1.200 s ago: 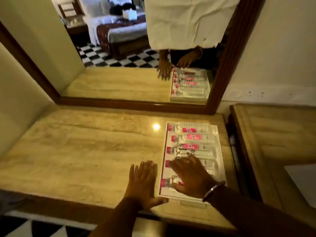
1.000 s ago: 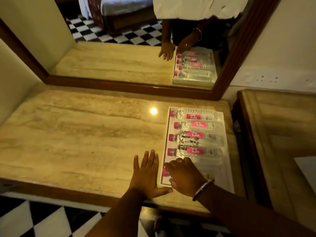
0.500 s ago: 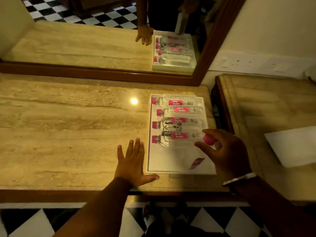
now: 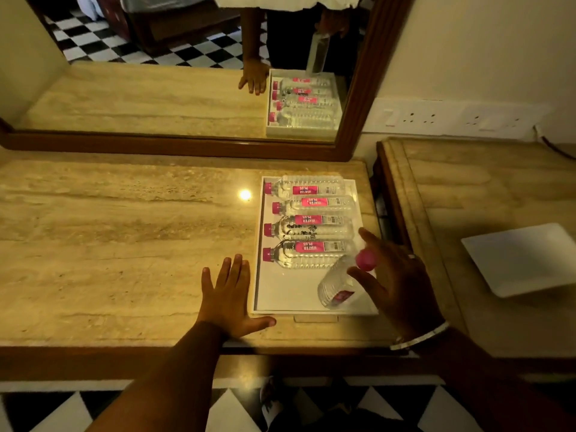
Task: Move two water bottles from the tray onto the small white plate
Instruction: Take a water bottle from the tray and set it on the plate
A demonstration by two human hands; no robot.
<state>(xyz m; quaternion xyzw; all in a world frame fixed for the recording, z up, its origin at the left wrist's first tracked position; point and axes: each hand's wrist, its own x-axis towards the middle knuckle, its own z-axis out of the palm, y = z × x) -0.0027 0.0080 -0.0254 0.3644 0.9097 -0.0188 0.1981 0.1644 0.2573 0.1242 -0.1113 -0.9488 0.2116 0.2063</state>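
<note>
A white tray (image 4: pixel 280 304) lies on the marble counter with several clear water bottles (image 4: pixel 308 210) lying side by side, pink caps to the left. My right hand (image 4: pixel 396 285) holds one bottle (image 4: pixel 338 285) by its pink-capped neck, lifted and tilted over the tray's near right part. My left hand (image 4: pixel 227 294) rests flat on the counter, fingers spread, just left of the tray's near corner. The small white plate (image 4: pixel 526 260) sits on the adjoining counter to the right, with nothing on it.
A wood-framed mirror (image 4: pixel 352 120) stands behind the counter and reflects the tray and my arms. A dark gap (image 4: pixel 380 207) separates the two counters. Wall sockets (image 4: pixel 420 116) sit at the back right. Checkered floor lies below the front edge.
My right hand gripped the nearest bottle in the tray, lifted it and swung it to the right. The camera view shifted right, bringing the white plate into sight. My left hand stayed put.
</note>
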